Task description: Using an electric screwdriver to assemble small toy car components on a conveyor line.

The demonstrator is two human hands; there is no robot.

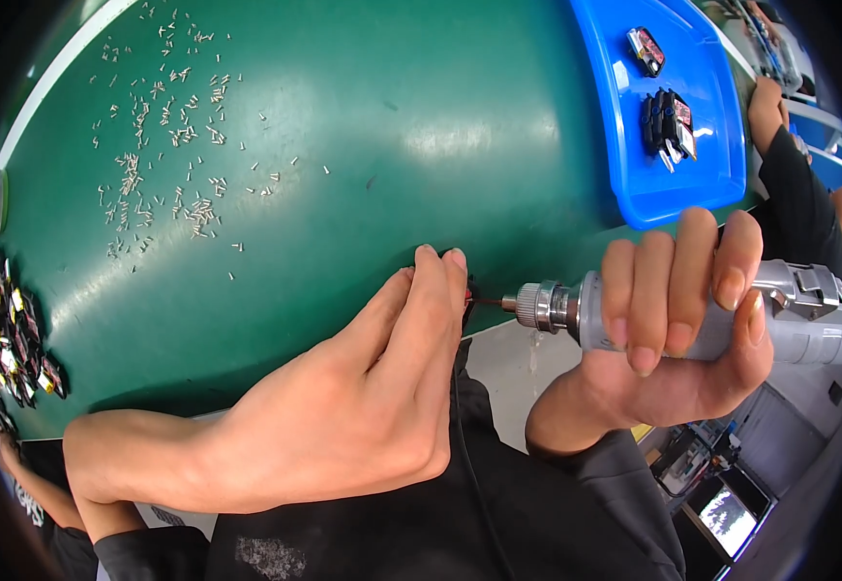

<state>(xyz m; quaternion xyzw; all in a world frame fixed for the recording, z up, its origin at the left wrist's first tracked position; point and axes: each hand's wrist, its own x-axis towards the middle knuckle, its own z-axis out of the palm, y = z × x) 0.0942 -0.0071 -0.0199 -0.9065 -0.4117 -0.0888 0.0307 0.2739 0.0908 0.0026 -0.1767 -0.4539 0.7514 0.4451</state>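
My right hand [682, 310] is wrapped round a grey electric screwdriver [590, 312] with a knurled metal chuck [537, 306]. It lies level, its thin bit pointing left. The bit's tip meets a small black and red part [469, 292] at the fingertips of my left hand [373, 378]. My left fingers are closed round that part and hide most of it, so its kind does not show. Whether a screw sits at the bit's tip cannot be seen.
Many small screws [203, 208] lie scattered over the green table [363, 145]. A blue tray [624, 194] at the far right holds several black parts [668, 126]. More black parts [15, 334] are heaped at the left edge. Another person's arm [769, 111] is beyond the tray.
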